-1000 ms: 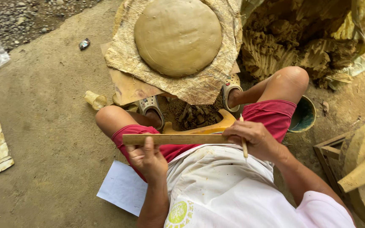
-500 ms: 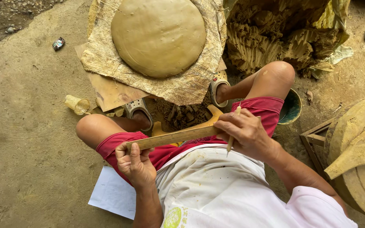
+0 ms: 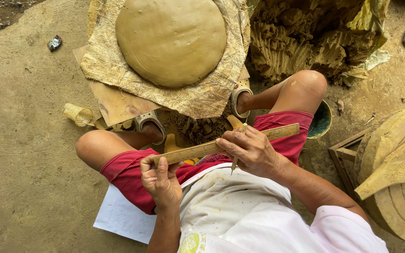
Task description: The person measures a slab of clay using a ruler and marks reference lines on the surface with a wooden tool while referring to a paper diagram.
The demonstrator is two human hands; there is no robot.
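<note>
While both hands grip it, the wooden ruler (image 3: 226,144) lies across the lap, its long axis running from low at the left hand up to the right, its far end jutting past the right hand over the red shorts (image 3: 282,140). The left hand (image 3: 161,180) is closed round the near end, thumb on top and fingers curled under. The right hand (image 3: 251,151) is closed over the ruler's middle, fingers draped across its top edge, and it also pinches a thin stick (image 3: 238,150) that stands nearly upright and crosses the ruler. The ruler's free end reaches above the right thigh, just short of a green bowl (image 3: 322,121) beyond that hand.

Ahead of both hands, between the sandalled feet, sits a heap of clay scraps (image 3: 198,129). Further ahead lies a round clay disc (image 3: 170,41) on coarse sacking (image 3: 212,96), with a board (image 3: 113,105) under it. Beyond the right hand is a lump of raw clay (image 3: 305,37); to that hand's outer side stands a wooden mould (image 3: 399,164), close to the elbow. Outside the left hand the ground (image 3: 24,140) lies open, with a small cup (image 3: 78,114) ahead and a white paper (image 3: 120,218) beneath the left forearm.
</note>
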